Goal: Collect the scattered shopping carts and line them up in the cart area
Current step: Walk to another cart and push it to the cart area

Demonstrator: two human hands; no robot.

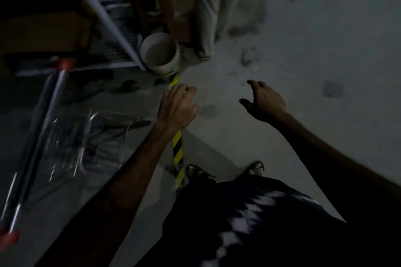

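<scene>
The scene is dim and blurred. A metal wire shopping cart (71,136) stands at the left, its grey handle bar with red end caps (36,143) running from the lower left up toward the shelf. My left hand (176,106) hovers over the floor to the right of the cart, fingers loosely curled, holding nothing and not touching the cart. My right hand (263,102) is stretched out farther right above the bare floor, fingers apart and empty.
A yellow-and-black striped tape line (178,154) runs along the floor under my left hand. A white bucket (160,53) stands at its far end beside a metal shelf frame (104,19) and cardboard boxes (180,17). Pale floor (303,60) spreads to the right.
</scene>
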